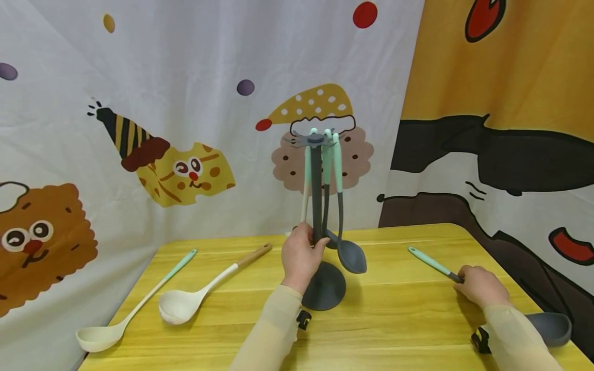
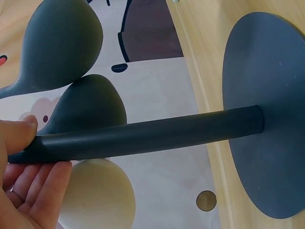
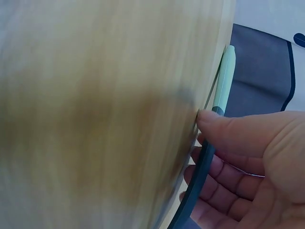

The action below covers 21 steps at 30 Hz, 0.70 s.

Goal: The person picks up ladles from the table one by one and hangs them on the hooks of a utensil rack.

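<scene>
My left hand (image 1: 302, 256) grips the dark grey pole (image 2: 143, 138) of a utensil rack, which stands upright on its round base (image 1: 327, 288). From the rack's top (image 1: 315, 139) hang a dark grey spoon (image 1: 351, 256) with a mint handle, a second dark utensil (image 2: 90, 105) and a cream one (image 2: 100, 195). At the table's right side, my right hand (image 1: 484, 286) pinches the dark shaft of a ladle (image 3: 193, 186) between thumb and fingers. Its mint handle (image 1: 429, 258) points away from me; my forearm partly hides its dark bowl (image 1: 553, 330).
On the left of the wooden table (image 1: 394, 330) lie a cream ladle (image 1: 99, 337) with a mint handle and a white ladle (image 1: 181, 306) with a wooden handle. Behind the table hangs a cartoon-printed curtain (image 1: 195, 77).
</scene>
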Motion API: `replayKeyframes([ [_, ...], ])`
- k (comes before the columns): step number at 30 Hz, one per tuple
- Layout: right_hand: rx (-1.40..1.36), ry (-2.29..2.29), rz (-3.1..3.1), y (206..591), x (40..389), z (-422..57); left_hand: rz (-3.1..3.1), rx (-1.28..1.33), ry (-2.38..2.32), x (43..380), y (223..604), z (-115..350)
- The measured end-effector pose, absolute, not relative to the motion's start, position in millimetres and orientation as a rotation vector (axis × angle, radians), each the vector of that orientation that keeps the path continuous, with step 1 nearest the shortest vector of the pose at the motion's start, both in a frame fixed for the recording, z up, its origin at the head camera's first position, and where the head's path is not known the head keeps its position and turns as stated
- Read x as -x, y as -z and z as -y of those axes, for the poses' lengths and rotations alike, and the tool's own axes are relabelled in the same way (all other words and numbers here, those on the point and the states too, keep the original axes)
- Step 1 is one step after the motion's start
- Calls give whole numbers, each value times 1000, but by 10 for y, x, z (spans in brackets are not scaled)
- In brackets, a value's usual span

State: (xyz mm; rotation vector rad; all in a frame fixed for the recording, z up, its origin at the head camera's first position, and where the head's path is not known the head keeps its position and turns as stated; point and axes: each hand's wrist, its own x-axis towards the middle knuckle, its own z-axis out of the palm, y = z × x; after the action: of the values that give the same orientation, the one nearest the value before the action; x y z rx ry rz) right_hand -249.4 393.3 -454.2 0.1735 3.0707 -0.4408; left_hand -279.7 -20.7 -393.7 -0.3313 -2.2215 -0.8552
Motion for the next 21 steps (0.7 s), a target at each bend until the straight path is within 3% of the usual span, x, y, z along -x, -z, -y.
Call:
replayKeyframes([
  [21, -99, 451, -3068, 4518, 2478, -3819, 2220, 335, 843, 2802, 3940, 214],
])
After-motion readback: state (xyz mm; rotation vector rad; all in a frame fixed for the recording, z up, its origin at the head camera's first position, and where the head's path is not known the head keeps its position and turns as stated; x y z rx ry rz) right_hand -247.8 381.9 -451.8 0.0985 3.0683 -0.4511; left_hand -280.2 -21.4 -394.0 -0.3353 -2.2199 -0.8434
